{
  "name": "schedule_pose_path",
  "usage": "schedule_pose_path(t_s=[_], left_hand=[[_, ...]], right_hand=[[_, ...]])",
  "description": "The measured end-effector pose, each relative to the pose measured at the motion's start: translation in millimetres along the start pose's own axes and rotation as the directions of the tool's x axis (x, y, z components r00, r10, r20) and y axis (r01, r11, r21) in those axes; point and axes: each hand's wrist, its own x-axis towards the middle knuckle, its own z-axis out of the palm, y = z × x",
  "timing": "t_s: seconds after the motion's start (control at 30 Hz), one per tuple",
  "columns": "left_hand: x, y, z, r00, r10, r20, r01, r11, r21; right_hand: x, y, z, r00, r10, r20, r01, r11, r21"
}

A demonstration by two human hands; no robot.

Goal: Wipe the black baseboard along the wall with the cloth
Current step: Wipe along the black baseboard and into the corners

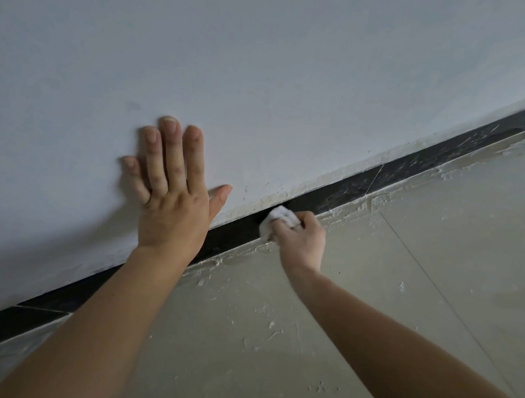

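Right hand is gripping the white cloth, pressing it on the black baseboard — left hand is lying flat, fingers spread, on the wall. Streaked stretch to the right is seemingly awaiting wiping — left stretch looking cleaner.

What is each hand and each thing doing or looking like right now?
baseboard: black, streaked white on the right
cloth: bunched, pressed on the baseboard
right hand: fingers curled round the cloth
left hand: open, flat on the wall
floor: splattered white near the baseboard
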Motion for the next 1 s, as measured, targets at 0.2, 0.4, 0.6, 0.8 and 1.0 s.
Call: schedule_pose_path(t_s=[0.2,0.4,0.6,0.8,1.0], left_hand=[[-0.3,-3.0,2.4,1.000,0.011,-0.016,-0.011,1.000,-0.004],[-1.8,-5.3,3.4,0.999,0.040,-0.018,-0.040,0.999,0.006],[1.3,4.9,2.8,1.000,-0.016,-0.015,0.015,0.999,-0.040],[2.1,11.4,0.8,0.998,-0.058,0.005,0.058,0.991,-0.118],[9.8,33.3,-10.7,0.999,0.044,0.024,-0.035,0.955,-0.296]], right_hand=[[44.6,-9.9,-41.2,0.949,0.099,-0.300,-0.093,0.995,0.035],[14.6,-5.1,-35.9,0.985,0.091,-0.149,-0.096,0.995,-0.029],[-6.6,9.0,15.6,0.979,0.205,-0.001,-0.205,0.978,0.036],[30.4,-1.5,-21.1,0.960,0.190,-0.206,-0.191,0.982,0.016],[41.3,-3.6,-44.8,0.924,0.258,-0.281,-0.241,0.966,0.095]])
